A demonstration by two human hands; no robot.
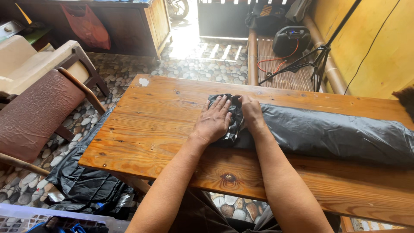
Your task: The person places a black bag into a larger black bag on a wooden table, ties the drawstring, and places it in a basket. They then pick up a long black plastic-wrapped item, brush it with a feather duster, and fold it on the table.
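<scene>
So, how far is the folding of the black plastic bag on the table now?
Done: the black plastic bag lies folded into a long narrow strip across the wooden table. In hand: the left hand presses flat on its bunched end while the right hand grips beside it. Left: most of the strip is not yet folded up.

1. From my remote seat this reads as a home's covered porch or front room, used as an informal work spot.
2. I see a pebble-set floor with daylight falling through a slatted gate.
3. A worn armchair and a dark wooden cabinet stand to one side.
4. A plank table and a bamboo bench against a yellow wall suggest domestic furniture.
5. A portable speaker sits on the bench; at the doorway, possibly a motorbike wheel, though it's too cropped to be sure.
</scene>
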